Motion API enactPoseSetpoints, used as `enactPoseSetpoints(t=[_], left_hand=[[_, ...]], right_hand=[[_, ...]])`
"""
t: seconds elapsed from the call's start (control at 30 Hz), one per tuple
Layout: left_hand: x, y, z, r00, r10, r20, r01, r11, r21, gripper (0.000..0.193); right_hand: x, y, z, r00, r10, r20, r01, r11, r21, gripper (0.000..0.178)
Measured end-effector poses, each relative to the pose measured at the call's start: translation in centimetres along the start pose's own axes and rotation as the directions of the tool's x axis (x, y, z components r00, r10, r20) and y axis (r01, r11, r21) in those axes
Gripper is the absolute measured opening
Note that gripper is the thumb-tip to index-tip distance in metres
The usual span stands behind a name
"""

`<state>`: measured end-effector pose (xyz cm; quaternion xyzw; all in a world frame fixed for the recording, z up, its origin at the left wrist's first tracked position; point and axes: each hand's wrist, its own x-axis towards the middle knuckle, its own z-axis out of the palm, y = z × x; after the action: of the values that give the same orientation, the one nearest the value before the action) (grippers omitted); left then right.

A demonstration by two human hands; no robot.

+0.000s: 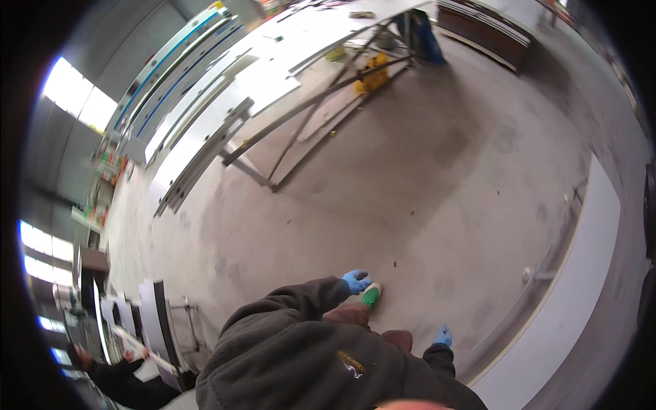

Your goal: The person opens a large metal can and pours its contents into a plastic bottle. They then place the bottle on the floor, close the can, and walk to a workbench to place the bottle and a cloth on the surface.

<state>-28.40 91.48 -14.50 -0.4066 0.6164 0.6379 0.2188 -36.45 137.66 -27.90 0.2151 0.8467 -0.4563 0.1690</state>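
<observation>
My left hand (357, 281), in a blue glove, hangs in front of my body above the concrete floor. Its fingers are slightly apart and hold nothing; a green shoe (371, 295) shows just beside it. My right hand (443, 335), also blue-gloved, is lower and further right, near a long white panel (557, 321) but apart from it. Nothing shows in that hand, and its small visible fingers look loosely extended. Dark sleeves cover both arms.
A metal-framed worktable (307, 102) with white boards stands ahead, yellow objects (372, 74) on its lower frame. Dark brown stacked panels (485, 31) lie far right. At lower left a person in black (140, 389) is beside upright panels (156, 318).
</observation>
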Motion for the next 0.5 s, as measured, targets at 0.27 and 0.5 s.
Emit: enactPoseSetpoints(t=[0.27,0.5], left_hand=[[-7.0,-9.2,-12.2,0.841,-0.317,-0.438,0.166,0.922,-0.350,0.052],[-17.5,-23.7,-10.9,0.511,-0.725,-0.461,0.080,0.574,-0.815,0.044]], right_hand=[[3.7,-26.1,13.0,0.769,-0.117,0.629,0.443,0.807,-0.391,0.043],[2.9,-40.1,25.9,0.551,-0.046,0.833,0.759,0.444,-0.477,0.048]])
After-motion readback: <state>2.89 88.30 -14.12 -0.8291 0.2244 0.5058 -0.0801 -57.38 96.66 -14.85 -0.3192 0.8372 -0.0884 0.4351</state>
